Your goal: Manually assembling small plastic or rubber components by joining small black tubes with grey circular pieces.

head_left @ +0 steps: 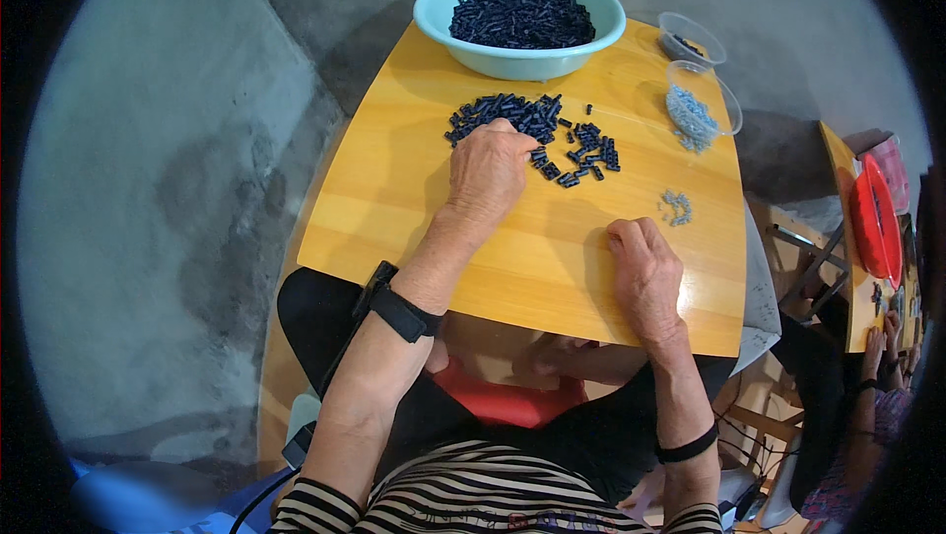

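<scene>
My left hand (490,167) reaches to the near edge of a heap of small dark tube-like pieces (507,112) on the table. Its fingers are bent together, and what they pinch, if anything, is hidden behind the hand. Just right of its fingertips lies a looser group of the same dark pieces (589,147). My right hand (647,276) rests at the table's right side with its fingers curled closed. Whatever is in them cannot be made out. Beyond that hand sits a small scatter of pale translucent bits (676,207).
A light blue basin (520,63) full of dark pieces stands at the table's far edge. At the far right, a tilted clear cup (731,110) spills pale blue bits, beside a clear tub (711,36). Another person's hands (880,342) are at a second table with a red basin (875,224).
</scene>
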